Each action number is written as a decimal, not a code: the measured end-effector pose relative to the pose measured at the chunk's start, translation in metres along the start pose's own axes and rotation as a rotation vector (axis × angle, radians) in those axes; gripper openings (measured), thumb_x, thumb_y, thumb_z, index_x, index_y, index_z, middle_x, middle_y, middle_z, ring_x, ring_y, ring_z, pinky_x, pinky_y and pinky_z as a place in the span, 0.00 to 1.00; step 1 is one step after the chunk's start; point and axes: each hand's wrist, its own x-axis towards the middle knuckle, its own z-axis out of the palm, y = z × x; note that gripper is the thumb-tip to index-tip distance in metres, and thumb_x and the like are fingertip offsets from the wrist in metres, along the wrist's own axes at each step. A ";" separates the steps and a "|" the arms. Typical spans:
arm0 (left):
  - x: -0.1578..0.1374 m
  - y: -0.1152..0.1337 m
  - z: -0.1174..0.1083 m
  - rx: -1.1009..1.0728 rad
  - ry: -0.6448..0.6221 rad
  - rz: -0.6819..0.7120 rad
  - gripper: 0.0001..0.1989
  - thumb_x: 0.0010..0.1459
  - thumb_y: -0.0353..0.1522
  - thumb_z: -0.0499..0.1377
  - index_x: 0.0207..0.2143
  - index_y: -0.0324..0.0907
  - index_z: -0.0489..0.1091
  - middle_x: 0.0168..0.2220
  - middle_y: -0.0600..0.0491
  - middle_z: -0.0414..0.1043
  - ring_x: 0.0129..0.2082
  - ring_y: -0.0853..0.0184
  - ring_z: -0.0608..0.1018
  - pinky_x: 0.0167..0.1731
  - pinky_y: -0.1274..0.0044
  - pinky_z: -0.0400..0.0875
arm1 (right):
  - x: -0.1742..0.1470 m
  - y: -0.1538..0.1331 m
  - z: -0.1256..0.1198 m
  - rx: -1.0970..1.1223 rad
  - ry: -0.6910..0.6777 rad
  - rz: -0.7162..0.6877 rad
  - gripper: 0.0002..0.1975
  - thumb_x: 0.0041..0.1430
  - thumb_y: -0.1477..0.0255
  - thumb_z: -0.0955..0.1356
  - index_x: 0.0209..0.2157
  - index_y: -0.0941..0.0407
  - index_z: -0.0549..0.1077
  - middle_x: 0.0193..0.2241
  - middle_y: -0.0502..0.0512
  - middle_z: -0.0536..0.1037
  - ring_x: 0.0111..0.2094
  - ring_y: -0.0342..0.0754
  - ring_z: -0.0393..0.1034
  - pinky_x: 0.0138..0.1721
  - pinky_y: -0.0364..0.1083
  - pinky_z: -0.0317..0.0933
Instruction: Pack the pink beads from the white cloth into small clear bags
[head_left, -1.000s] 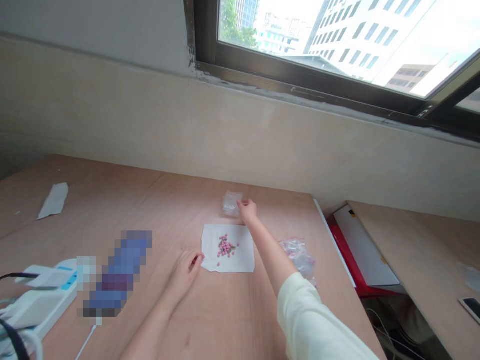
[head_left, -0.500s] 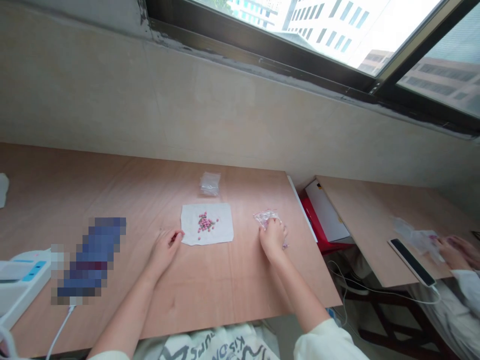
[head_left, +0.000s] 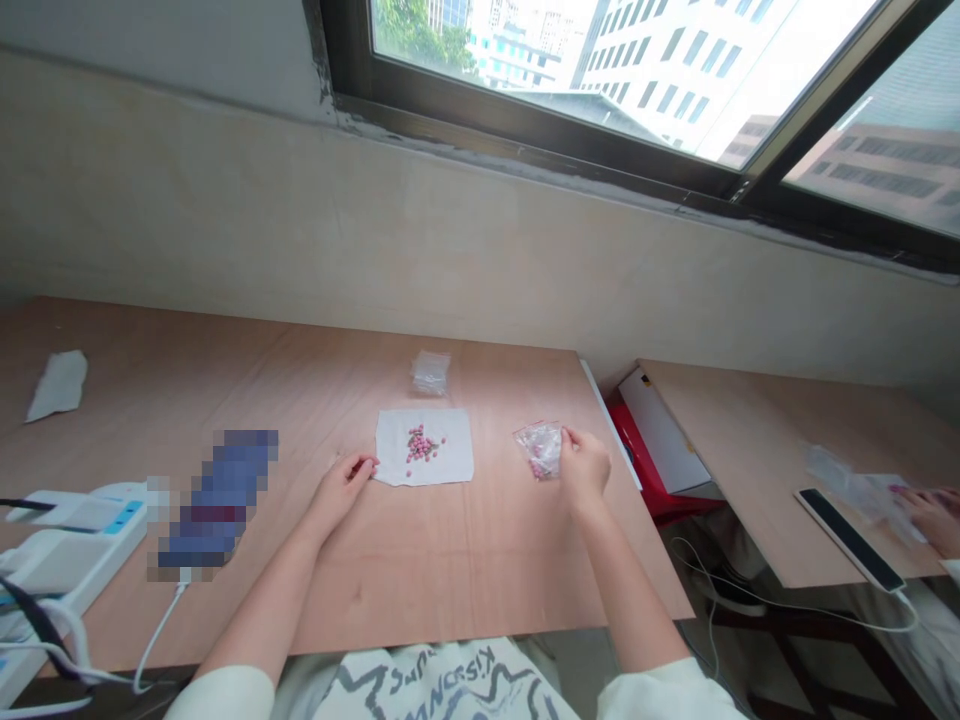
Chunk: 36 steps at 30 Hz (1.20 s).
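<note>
A white sheet of tissue or paper point(head_left: 457, 465) lies flat on the table, with a small heap of pink and greenish beads point(head_left: 421, 445) on it. At its left edge is my left hand point(head_left: 346, 490), fingers curled and thumb and forefinger together; what they hold, if anything, is too small to make out. My right hand point(head_left: 586, 468) pinches the right edge of a small clear plastic bag point(head_left: 540, 442), which has pink beads in its lower part. Behind the sheet lies another clear plastic packet point(head_left: 430, 372).
A blurred-out phone-like object point(head_left: 214, 500) and a white power strip point(head_left: 112, 540) with cables are on the left. A torn white paper piece point(head_left: 58, 385) lies farther back. At the neighbouring table point(head_left: 750, 430), a person's hand point(head_left: 934, 520) works near a dark phone or power bank point(head_left: 851, 540).
My right hand has moved from over the bag to its right edge, so the bag now shows. My left hand stays by the sheet. The view has shifted slightly left.
</note>
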 end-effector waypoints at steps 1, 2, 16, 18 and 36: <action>0.001 0.002 -0.002 -0.033 0.023 -0.029 0.17 0.46 0.43 0.48 0.29 0.40 0.66 0.30 0.50 0.71 0.32 0.64 0.72 0.35 0.75 0.64 | -0.001 -0.003 -0.007 0.057 0.062 -0.019 0.14 0.51 0.71 0.58 0.31 0.60 0.73 0.31 0.60 0.74 0.35 0.51 0.66 0.38 0.48 0.53; 0.001 0.006 -0.004 -0.060 0.059 -0.053 0.17 0.45 0.44 0.49 0.29 0.39 0.66 0.29 0.50 0.71 0.32 0.64 0.72 0.34 0.75 0.64 | -0.002 -0.008 -0.014 0.125 0.109 -0.039 0.14 0.51 0.70 0.59 0.31 0.60 0.73 0.31 0.59 0.74 0.35 0.50 0.66 0.39 0.48 0.54; -0.016 0.114 0.001 -0.184 -0.364 0.095 0.13 0.47 0.38 0.53 0.30 0.39 0.70 0.30 0.52 0.70 0.28 0.68 0.71 0.28 0.78 0.66 | -0.055 -0.113 0.022 0.791 -0.677 -0.233 0.08 0.49 0.70 0.62 0.27 0.56 0.72 0.29 0.53 0.75 0.33 0.46 0.68 0.36 0.44 0.59; -0.012 0.111 -0.006 -0.218 -0.373 0.061 0.12 0.46 0.37 0.54 0.31 0.39 0.69 0.28 0.52 0.70 0.26 0.69 0.72 0.29 0.77 0.66 | -0.050 -0.120 0.025 0.788 -0.703 -0.231 0.08 0.49 0.71 0.62 0.26 0.57 0.72 0.28 0.53 0.75 0.33 0.46 0.67 0.36 0.45 0.59; -0.018 0.129 -0.012 -0.229 -0.238 0.017 0.11 0.43 0.37 0.57 0.23 0.38 0.66 0.21 0.55 0.68 0.19 0.73 0.69 0.23 0.79 0.65 | -0.055 -0.136 0.012 0.749 -0.877 -0.147 0.09 0.47 0.68 0.61 0.19 0.58 0.61 0.19 0.49 0.67 0.24 0.41 0.61 0.26 0.41 0.54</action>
